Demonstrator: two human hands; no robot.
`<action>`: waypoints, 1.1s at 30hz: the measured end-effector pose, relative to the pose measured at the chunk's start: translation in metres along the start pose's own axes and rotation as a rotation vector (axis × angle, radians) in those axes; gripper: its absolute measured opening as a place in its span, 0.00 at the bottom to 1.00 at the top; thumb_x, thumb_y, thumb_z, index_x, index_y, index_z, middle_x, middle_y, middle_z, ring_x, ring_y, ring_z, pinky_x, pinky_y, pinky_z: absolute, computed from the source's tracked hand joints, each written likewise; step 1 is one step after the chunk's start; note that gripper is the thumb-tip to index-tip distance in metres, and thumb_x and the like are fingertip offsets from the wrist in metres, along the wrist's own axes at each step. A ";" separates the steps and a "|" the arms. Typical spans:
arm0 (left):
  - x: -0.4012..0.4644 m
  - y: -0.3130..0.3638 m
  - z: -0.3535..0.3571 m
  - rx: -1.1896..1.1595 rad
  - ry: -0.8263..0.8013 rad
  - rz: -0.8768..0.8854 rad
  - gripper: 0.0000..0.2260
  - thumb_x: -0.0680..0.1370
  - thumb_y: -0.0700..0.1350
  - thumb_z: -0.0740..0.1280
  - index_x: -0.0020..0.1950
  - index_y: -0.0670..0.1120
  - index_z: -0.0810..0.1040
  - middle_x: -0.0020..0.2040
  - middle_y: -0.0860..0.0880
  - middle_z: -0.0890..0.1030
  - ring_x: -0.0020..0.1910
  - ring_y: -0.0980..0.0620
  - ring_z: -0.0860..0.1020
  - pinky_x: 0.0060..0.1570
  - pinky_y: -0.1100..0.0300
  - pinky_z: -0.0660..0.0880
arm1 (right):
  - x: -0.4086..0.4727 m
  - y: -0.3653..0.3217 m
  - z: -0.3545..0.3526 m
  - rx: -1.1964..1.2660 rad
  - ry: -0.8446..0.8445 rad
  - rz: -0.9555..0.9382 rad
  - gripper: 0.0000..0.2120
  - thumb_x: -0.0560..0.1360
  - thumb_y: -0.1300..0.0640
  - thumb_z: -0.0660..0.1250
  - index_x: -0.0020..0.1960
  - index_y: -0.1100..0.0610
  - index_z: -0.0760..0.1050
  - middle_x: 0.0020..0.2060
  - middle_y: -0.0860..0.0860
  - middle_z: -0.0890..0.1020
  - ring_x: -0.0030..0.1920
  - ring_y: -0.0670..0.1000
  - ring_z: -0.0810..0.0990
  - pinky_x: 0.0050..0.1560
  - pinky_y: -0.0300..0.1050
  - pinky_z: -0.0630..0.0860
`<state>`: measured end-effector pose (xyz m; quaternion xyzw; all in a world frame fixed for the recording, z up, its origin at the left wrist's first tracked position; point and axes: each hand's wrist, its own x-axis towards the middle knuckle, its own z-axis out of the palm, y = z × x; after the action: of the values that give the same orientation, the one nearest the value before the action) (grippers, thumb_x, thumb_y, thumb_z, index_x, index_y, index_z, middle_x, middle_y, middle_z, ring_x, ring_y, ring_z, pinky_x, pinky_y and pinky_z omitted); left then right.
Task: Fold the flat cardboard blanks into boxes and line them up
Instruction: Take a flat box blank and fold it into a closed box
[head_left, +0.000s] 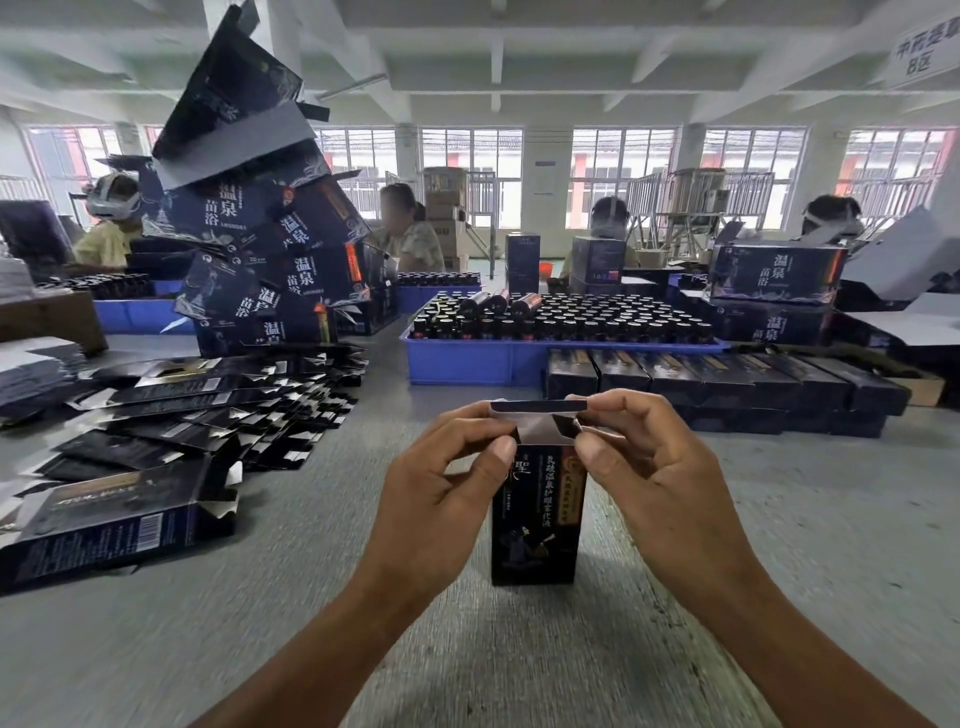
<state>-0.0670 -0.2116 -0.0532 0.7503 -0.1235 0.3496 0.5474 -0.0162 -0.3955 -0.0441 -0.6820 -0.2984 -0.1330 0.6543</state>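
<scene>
Tabletop (779, 545), grey and felt-like, is spreading across the whole lower field and carrying everything you are working with. Behind it, at upper left, a leaning heap of large printed cartons (260, 218) is rising toward the ceiling. Right of centre, a blue tray (467, 358) is holding rows of dark capped bottles (571, 317). At left, a fanned spread of flat cardboard blanks (208, 405) is lying on the table, with one bigger dark carton (114, 525) lying on its side just in front of it. At right, a row of finished dark boxes (727, 379) is lining up in front of the tray, side by side and touching.

Centre field: you are holding one small dark box (535, 514) upright, its base resting on the table and its printed face turned toward you. Its top flap (537, 415) is standing partly raised, silver inner side showing.

Your left hand (441, 499) is curling at the box's upper left corner, thumb and forefinger pinching the flap edge. Your right hand (654, 483) is mirroring it at the upper right corner, thumb and forefinger pinching the flap, the other fingers bent loosely behind. Both forearms are entering from the bottom edge.
</scene>
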 end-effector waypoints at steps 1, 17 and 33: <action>0.000 0.000 0.000 0.005 0.000 -0.003 0.08 0.78 0.48 0.67 0.54 0.55 0.83 0.58 0.68 0.78 0.63 0.65 0.75 0.47 0.75 0.74 | 0.000 -0.001 0.000 -0.010 -0.002 0.000 0.14 0.77 0.58 0.70 0.59 0.41 0.77 0.56 0.37 0.83 0.56 0.38 0.82 0.49 0.27 0.76; -0.001 -0.002 0.004 -0.105 0.074 -0.056 0.09 0.75 0.56 0.68 0.53 0.57 0.84 0.60 0.59 0.83 0.59 0.59 0.81 0.53 0.58 0.81 | -0.001 0.000 0.002 -0.011 0.040 -0.028 0.10 0.78 0.58 0.70 0.55 0.46 0.82 0.52 0.37 0.85 0.53 0.40 0.84 0.50 0.30 0.78; 0.001 -0.006 -0.004 0.125 0.045 0.095 0.12 0.79 0.48 0.67 0.61 0.53 0.83 0.61 0.57 0.82 0.61 0.61 0.79 0.52 0.70 0.76 | -0.002 0.006 0.001 -0.122 -0.005 -0.062 0.10 0.78 0.57 0.68 0.54 0.43 0.82 0.57 0.32 0.81 0.58 0.36 0.80 0.51 0.29 0.77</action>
<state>-0.0646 -0.2054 -0.0558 0.7683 -0.1246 0.3989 0.4848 -0.0143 -0.3946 -0.0498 -0.7115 -0.3126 -0.1695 0.6061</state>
